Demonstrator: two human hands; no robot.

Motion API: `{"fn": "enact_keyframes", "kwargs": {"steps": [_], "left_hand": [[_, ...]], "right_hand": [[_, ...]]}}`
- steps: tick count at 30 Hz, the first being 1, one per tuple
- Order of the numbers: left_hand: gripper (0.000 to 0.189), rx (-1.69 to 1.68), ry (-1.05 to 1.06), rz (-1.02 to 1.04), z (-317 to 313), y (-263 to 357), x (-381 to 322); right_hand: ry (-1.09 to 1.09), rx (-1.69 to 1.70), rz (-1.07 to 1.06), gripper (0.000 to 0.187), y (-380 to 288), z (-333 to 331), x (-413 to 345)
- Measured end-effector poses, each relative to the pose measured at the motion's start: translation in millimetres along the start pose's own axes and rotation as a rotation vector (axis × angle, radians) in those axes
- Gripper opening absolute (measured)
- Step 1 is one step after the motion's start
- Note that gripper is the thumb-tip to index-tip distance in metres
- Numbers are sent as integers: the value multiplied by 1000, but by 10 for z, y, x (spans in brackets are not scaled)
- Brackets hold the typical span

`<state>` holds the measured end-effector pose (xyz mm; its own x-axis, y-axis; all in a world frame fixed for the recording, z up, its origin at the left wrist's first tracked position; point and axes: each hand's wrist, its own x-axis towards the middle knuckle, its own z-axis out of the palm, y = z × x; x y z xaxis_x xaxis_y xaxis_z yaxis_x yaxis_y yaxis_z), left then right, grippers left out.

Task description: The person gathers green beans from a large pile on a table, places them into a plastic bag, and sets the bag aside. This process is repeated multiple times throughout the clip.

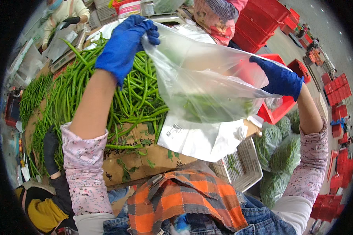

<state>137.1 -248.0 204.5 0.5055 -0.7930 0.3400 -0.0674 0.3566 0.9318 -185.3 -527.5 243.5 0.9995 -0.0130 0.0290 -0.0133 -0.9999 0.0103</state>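
Observation:
A clear plastic bag (211, 85) is stretched between my two blue-gloved hands, its mouth spread wide. My left hand (128, 47) pinches one edge of it above the heap of long green peppers (135, 88). The opposite edge is gripped by my right hand (278, 76), out to the right beside a red crate. Something green shows through the bag's lower part; whether it lies inside or behind the film I cannot tell. A stack of white plastic bags (194, 138) with some printing lies beneath, on the cardboard-covered table (147, 170).
A red crate (278, 113) stands right of the table, above filled bags of green vegetables (285, 152). A white plastic basket (248, 167) is near my apron. Co-workers are at the upper left, top and lower left; a black-gloved hand (50, 149) touches the peppers. A scale (66, 57) sits upper left.

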Motion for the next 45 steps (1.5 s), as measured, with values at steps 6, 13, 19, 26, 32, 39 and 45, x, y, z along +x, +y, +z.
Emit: {"fn": "enact_keyframes", "kwargs": {"steps": [6,13,19,26,32,39,45], "left_hand": [[11,52,221,139,50,-178,574],[20,363,343,-47,-159,-914,616],[26,348,303,39,246,-773,-346],[17,79,44,-562,653,-1284,-1878],[21,7,91,-643,641,-1424,-2349],[34,-427,133,-1006,887,-1129,-2231],[35,-214,1,-917,1276,-1328,-2147]], "right_hand": [[267,-43,21,68,174,173,466],[202,122,-85,54,74,855,714],[161,373,-5,55,-960,1852,409],[28,264,200,48,-1452,2850,138],[222,564,312,17,-1300,2916,-10],[505,647,261,12,-1760,2471,-369],[468,933,150,11,-2057,2141,-400]]}}
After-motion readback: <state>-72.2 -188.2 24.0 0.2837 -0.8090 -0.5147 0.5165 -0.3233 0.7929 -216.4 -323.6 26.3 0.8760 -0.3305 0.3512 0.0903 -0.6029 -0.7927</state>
